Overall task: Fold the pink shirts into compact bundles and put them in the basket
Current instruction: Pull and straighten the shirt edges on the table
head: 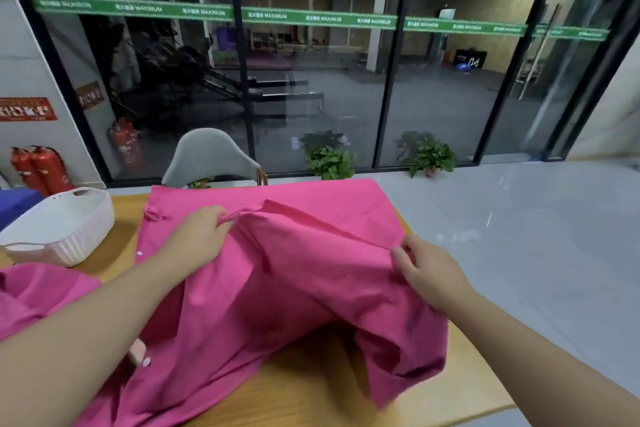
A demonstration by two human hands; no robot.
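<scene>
- I see two bare forearms, no sleeves in view on either.
- My left hand and right hand wear no gloves, rings or watch.

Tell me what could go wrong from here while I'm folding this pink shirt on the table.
1. The pink shirt hangs over the near edge of the table; it might slide off as both hands lift the fold.
2. Each hand pinches only a small bit of fabric, so the fold could come out crooked.
3. The second shirt lies loosely bunched beside the basket and could get dragged along.
</scene>
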